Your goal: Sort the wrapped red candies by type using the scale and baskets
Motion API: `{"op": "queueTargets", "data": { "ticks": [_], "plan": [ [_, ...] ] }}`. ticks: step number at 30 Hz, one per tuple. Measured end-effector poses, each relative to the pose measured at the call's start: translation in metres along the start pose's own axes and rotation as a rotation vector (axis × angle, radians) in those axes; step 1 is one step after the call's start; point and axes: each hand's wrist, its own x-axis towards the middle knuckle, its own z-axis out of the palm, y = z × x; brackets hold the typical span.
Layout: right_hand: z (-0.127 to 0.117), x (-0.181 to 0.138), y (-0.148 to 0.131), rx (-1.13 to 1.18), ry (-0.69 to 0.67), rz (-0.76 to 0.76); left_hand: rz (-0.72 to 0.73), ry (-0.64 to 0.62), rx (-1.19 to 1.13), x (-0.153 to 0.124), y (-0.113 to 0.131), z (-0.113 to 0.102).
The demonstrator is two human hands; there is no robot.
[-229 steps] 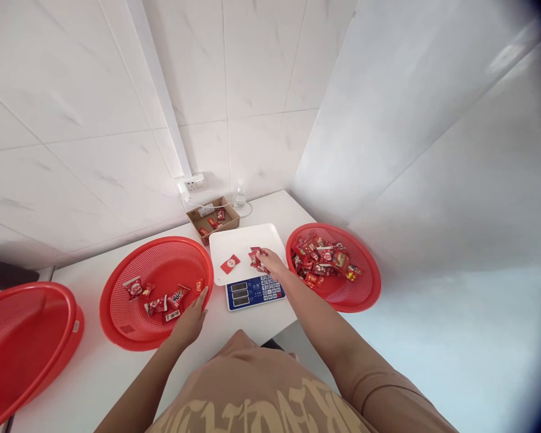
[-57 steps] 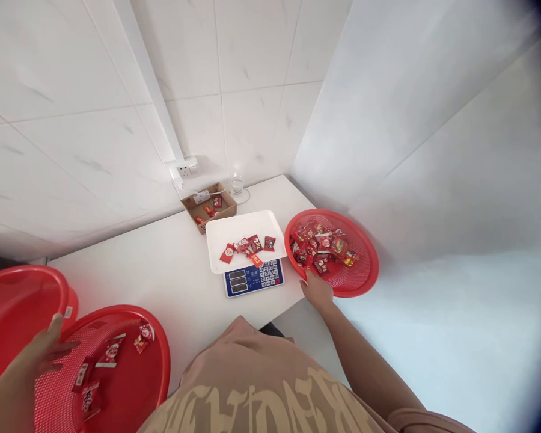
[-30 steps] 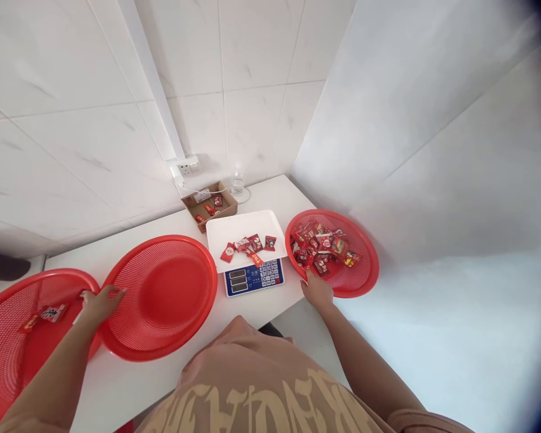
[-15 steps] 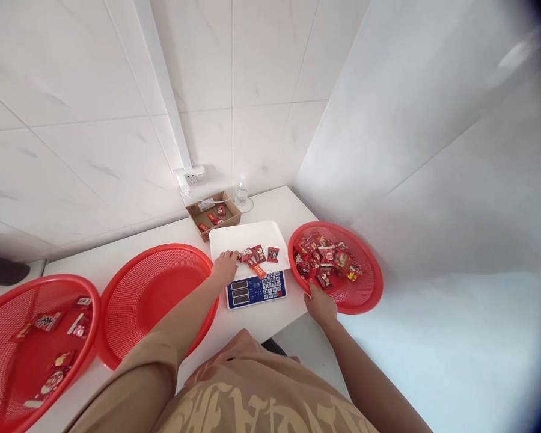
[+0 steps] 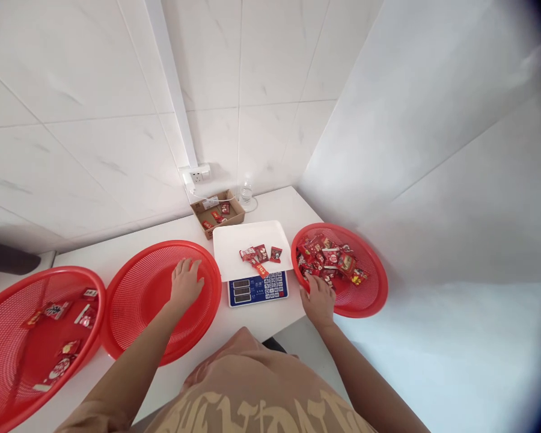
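Note:
My left hand [image 5: 184, 282] lies palm down with fingers spread inside the empty middle red basket [image 5: 135, 300]; whether a packet is under it I cannot see. My right hand [image 5: 318, 299] is curled over the near rim of the right red basket [image 5: 375, 299], which holds a pile of red candy packets [image 5: 329, 261]. Between the baskets stands a blue scale [image 5: 258, 288] with a white tray [image 5: 234, 239]. Several red packets [image 5: 259, 254] lie on that tray.
A third red basket [image 5: 0, 355] at the far left holds several packets [image 5: 58, 310]. A small cardboard box [image 5: 217, 211] with packets, a glass [image 5: 246, 195] and a wall socket [image 5: 201, 176] are at the back. The white table [image 5: 275, 207] fills a tiled corner.
The basket with packets was shifted left and an empty one set in the middle. My left hand went to the scale tray, then into the empty basket; the tray's leftmost packet is gone.

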Motion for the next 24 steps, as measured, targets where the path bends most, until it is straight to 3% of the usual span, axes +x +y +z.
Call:
{"op": "queueTargets", "data": {
  "ticks": [2,5,8,12,17,24],
  "plan": [
    [-0.002,0.006,-0.026,0.076,0.040,-0.159,0.055,0.008,-0.007,0.002,0.004,0.005],
    [-0.005,0.021,-0.074,0.132,-0.091,-0.311,0.239,-0.032,-0.048,0.018,0.030,0.017],
    [-0.006,0.035,-0.110,0.072,-0.187,-0.319,0.425,-0.117,-0.097,0.041,0.064,0.031],
    [-0.006,0.043,-0.122,0.003,-0.250,-0.315,0.524,-0.189,-0.167,0.070,0.090,0.046],
    [-0.001,0.046,-0.115,0.148,-0.316,-0.202,0.467,-0.185,-0.295,0.087,0.086,0.050],
    [0.010,0.048,-0.111,0.694,-0.174,0.095,0.079,0.045,-0.529,0.065,0.048,0.025]
  ]
}}
